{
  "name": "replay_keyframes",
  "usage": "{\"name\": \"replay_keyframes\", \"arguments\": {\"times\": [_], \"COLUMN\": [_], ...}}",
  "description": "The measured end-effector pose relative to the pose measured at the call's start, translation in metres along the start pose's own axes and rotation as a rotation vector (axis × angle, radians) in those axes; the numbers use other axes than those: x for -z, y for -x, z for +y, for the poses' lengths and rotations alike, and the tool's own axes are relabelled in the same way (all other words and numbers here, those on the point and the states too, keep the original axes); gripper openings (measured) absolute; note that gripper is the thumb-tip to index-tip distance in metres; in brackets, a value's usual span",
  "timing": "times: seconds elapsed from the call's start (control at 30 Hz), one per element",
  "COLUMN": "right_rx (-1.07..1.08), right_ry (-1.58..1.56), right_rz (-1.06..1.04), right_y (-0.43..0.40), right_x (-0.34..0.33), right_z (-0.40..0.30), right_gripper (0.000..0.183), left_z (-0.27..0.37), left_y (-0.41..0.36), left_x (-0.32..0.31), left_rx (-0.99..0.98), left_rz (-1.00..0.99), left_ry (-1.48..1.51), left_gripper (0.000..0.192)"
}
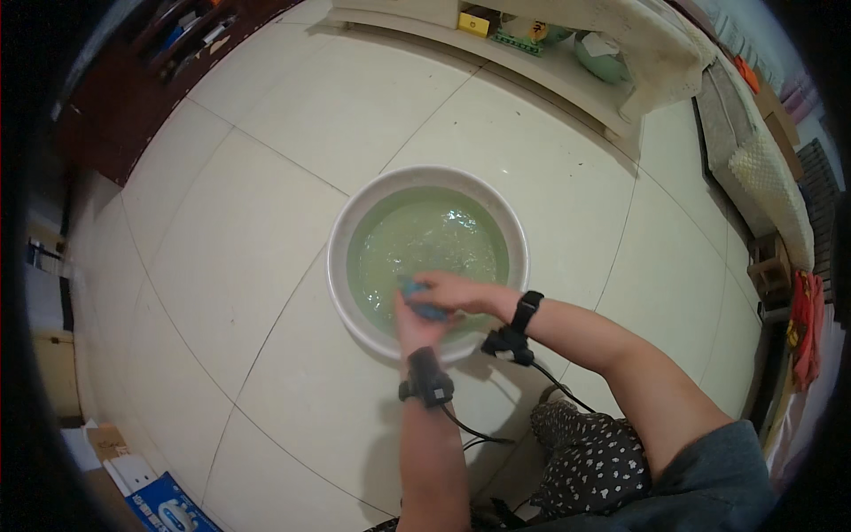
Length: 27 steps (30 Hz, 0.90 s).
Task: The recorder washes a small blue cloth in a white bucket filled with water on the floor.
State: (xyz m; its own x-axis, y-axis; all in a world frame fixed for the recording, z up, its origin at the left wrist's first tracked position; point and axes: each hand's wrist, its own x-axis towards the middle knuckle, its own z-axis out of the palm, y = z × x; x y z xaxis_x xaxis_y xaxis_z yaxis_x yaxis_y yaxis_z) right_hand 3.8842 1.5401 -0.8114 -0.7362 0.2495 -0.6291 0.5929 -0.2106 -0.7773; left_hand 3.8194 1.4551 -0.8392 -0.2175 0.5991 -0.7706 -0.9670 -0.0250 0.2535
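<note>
A round, pale plastic basin (339, 292) stands on the tiled floor before me, holding slightly greenish water (425, 226) with ripples and glints. Over the near part of the water, both hands meet around a small blue cloth-like item (425, 310); motion blur hides its exact kind. My left hand (415, 329) supports it from below and the near side. From the right, my right hand (449, 291) lies on top with its fingers curled over it. Each wrist carries a black strapped device with a cable.
A low white cabinet (412, 41) with items on its shelf runs along the back. Dark red wooden furniture (126, 106) stands back left. On the right are a padded seat (771, 179) and a small wooden stool (769, 269). A blue printed package (169, 505) lies bottom left.
</note>
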Motion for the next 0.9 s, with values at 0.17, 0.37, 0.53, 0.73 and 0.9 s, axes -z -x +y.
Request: {"name": "replay_keyframes", "arguments": {"times": [0.17,0.37,0.53,0.73,0.9], "right_rx": [0.423,0.380,0.555,0.483,0.408], "right_ry": [0.636,0.551,0.306,0.138,0.196], "right_rz": [0.306,0.819,0.714,0.711,0.692], "right_y": [0.015,-0.018,-0.006,-0.004,0.004], "right_x": [-0.039,0.024,-0.021,-0.012,-0.034], "right_z": [-0.014,0.001,0.029,-0.001,0.016], "right_gripper": [0.028,0.024,0.040,0.046,0.047], "left_z": [-0.003,-0.028,-0.007,-0.020,-0.003], "left_y": [-0.019,-0.030,0.015,0.017,0.029], "left_x": [0.035,-0.007,-0.030,-0.042,-0.038], "left_rx": [-0.305,-0.092,-0.228,-0.298,-0.105], "left_rz": [-0.232,-0.367,-0.248,-0.432,-0.422], "left_ry": [0.013,0.361,0.095,-0.025,0.039], "left_gripper": [0.035,0.033,0.037,0.041,0.037]}}
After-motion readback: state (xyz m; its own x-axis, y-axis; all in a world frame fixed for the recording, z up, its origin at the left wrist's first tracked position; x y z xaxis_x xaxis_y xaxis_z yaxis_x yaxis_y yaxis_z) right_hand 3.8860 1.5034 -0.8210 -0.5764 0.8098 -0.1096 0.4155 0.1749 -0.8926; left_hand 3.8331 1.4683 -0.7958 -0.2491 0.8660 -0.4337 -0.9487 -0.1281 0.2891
